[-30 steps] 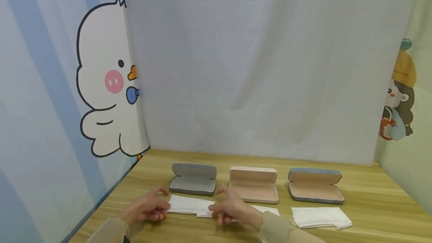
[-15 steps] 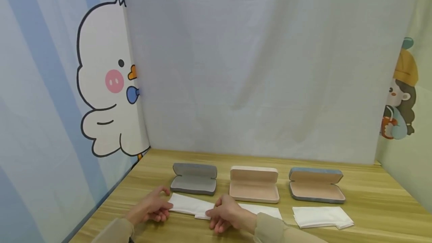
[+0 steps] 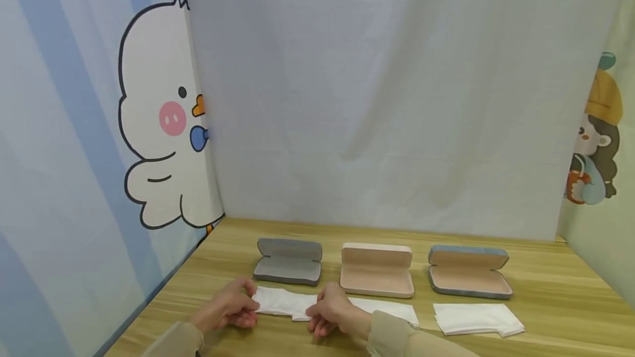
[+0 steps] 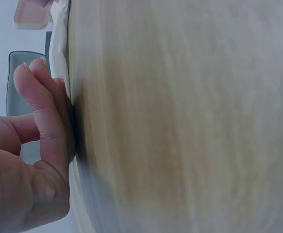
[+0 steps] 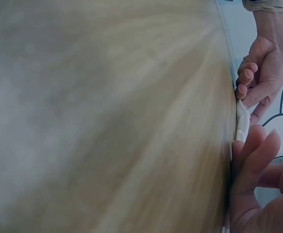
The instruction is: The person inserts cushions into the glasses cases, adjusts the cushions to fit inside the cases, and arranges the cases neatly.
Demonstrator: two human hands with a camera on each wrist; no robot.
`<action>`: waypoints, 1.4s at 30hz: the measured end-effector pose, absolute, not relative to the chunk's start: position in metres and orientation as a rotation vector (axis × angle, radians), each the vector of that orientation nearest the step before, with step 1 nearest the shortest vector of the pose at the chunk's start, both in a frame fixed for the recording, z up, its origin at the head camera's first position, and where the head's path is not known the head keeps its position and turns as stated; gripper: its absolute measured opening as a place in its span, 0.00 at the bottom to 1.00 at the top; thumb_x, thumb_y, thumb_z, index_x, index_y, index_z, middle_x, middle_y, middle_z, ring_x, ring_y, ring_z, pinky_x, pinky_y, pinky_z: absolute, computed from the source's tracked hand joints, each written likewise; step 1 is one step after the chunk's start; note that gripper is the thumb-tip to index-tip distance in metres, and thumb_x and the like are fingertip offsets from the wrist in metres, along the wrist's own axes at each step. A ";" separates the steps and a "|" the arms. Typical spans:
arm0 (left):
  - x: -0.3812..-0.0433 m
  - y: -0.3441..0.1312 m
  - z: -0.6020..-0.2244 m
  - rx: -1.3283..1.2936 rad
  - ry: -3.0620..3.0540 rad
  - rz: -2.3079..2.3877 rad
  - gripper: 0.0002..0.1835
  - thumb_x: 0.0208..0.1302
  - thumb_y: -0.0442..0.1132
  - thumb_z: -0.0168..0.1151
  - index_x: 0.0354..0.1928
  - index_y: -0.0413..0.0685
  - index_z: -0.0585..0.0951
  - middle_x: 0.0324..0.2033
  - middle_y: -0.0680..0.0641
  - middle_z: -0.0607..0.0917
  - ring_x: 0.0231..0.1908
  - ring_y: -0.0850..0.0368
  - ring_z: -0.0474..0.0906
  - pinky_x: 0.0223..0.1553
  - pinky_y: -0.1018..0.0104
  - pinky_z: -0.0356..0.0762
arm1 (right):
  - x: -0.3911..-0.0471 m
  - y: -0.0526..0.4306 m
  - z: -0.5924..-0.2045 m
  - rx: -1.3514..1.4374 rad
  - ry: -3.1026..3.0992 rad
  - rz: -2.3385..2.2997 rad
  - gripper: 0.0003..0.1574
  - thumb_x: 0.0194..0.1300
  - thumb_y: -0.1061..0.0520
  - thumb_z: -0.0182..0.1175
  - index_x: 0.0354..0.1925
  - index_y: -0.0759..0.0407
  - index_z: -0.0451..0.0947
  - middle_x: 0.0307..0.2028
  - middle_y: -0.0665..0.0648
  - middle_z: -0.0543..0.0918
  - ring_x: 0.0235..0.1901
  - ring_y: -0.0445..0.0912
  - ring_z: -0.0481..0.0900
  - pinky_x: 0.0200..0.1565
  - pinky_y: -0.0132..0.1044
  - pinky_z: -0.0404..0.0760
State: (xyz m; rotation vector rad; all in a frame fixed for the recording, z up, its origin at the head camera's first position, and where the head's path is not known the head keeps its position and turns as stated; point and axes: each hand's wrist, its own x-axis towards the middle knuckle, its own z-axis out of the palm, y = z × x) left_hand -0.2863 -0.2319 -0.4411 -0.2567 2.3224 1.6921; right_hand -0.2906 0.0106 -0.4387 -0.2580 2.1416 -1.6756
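Observation:
A folded white cloth (image 3: 280, 302) lies flat on the wooden table, in front of the open grey glasses case (image 3: 289, 270). At its left end my left hand (image 3: 229, 306) pinches the edge between thumb and fingers. My right hand (image 3: 333, 308) pinches the right end, its other fingers curled below against the tabletop. Seen from the right wrist, the cloth (image 5: 241, 120) stretches between both hands as a thin, slightly wavy strip. In the left wrist view, fingers of my left hand (image 4: 44, 131) lie low along the table, beside the cloth (image 4: 59, 48).
An open pink glasses case (image 3: 377, 282) and an open blue one (image 3: 468, 281) stand in a row right of the grey case. Another folded white cloth (image 3: 389, 308) lies partly behind my right hand, and a third cloth (image 3: 476, 318) lies farther right. A grey curtain (image 3: 377, 98) hangs behind.
My right hand has come down and slightly nearer me, its raised index finger now curled at the cloth. The cloth tilted briefly, then levelled and now shows wrinkles. More of the middle cloth shows.

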 end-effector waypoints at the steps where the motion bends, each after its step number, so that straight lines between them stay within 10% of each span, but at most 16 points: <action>1: -0.287 -0.231 -0.441 -0.273 2.314 1.694 0.15 0.56 0.21 0.58 0.43 0.35 0.66 0.15 0.44 0.78 0.13 0.61 0.76 0.15 0.74 0.78 | -0.291 0.011 -0.438 -0.260 2.138 -1.676 0.18 0.57 0.72 0.60 0.25 0.61 0.61 0.09 0.53 0.78 0.05 0.37 0.72 0.08 0.22 0.69; 17: -0.298 -0.258 -0.444 -0.127 1.897 1.940 0.01 0.65 0.27 0.54 0.36 0.39 0.74 0.19 0.53 0.84 0.19 0.69 0.79 0.22 0.83 0.77 | -0.302 0.017 -0.441 -0.264 1.991 -1.786 0.20 0.61 0.69 0.58 0.20 0.53 0.62 0.12 0.50 0.79 0.09 0.34 0.73 0.12 0.20 0.71; 25: -0.295 -0.262 -0.439 -0.119 1.807 2.017 0.25 0.66 0.29 0.55 0.61 0.27 0.59 0.22 0.53 0.84 0.21 0.70 0.78 0.25 0.83 0.77 | -0.309 0.021 -0.439 -0.233 1.933 -1.861 0.09 0.61 0.67 0.60 0.33 0.61 0.67 0.13 0.50 0.80 0.10 0.33 0.73 0.12 0.20 0.70; 42: -0.302 -0.260 -0.439 -0.148 1.772 2.091 0.25 0.67 0.29 0.55 0.60 0.30 0.58 0.23 0.52 0.83 0.22 0.69 0.79 0.26 0.83 0.78 | -0.317 0.025 -0.432 -0.250 1.889 -1.878 0.05 0.62 0.66 0.60 0.34 0.67 0.72 0.14 0.50 0.81 0.10 0.33 0.73 0.13 0.20 0.71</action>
